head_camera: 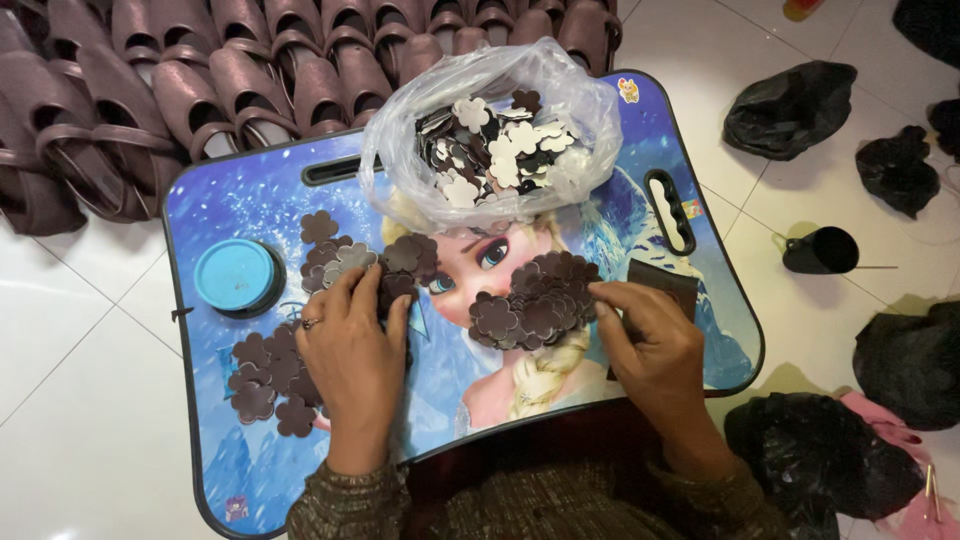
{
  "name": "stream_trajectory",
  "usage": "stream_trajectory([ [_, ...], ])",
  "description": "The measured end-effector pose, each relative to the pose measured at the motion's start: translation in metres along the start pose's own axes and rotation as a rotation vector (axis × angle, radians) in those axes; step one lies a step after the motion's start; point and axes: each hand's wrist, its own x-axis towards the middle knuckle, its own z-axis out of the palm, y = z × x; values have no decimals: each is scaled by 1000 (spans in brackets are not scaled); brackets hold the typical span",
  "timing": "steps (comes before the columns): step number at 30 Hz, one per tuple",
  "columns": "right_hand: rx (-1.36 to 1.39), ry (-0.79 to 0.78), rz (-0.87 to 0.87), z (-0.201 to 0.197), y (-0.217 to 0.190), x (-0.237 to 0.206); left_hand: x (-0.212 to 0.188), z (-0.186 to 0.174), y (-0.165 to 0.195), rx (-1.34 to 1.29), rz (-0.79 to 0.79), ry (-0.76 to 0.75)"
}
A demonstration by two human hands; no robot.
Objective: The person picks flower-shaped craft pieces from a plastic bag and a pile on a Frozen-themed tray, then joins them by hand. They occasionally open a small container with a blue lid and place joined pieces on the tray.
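Left hand [350,335] flat on brown flower cutouts [375,265], fingers spread — right hand [650,340] pinching another cutout pile [535,305], blue lap tray [250,190]

Hands: two, left hand [352,350], right hand [652,345]
Lap tray [240,190]: one
Blue round lid [236,275]: one
Clear bag [400,130]: one
Black cup [822,251]: one

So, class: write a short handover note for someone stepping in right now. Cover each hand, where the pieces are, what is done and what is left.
Left hand: flat on a cluster of dark brown flower-shaped foam cutouts, pressing them to the blue cartoon-printed lap tray.
Right hand: fingertips at the edge of the middle pile of cutouts.
Third pile lies by the left wrist.
Done: three piles out on the tray.
Left: the clear plastic bag holds many more.
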Motion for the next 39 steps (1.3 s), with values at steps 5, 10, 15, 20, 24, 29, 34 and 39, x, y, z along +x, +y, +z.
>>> stream_trajectory([
  [5,-16,-20,-173,7,-1,-7,-4,0,-2,-51,-44,4],
  [10,24,-125,-230,15,-3,-9,-14,-11,-6,-101,-51,92],
  [15,305,-249,-17,27,-13,-25,-38,-11,-3,-797,-458,-102],
  [20,666,-453,235,53,-5,-34,-61,5,18,-1281,-668,-388],
  [24,851,-504,422,61,7,-40,-60,2,27,-1320,-674,-414],
  [29,641,-398,299,60,2,-39,-55,-15,45,-914,-400,-192],
  [34,312,-297,-77,45,-19,-38,-58,-27,56,-862,-308,-278],
  [39,316,-295,-233,40,-29,-31,-58,-28,56,-821,-303,-301],
])
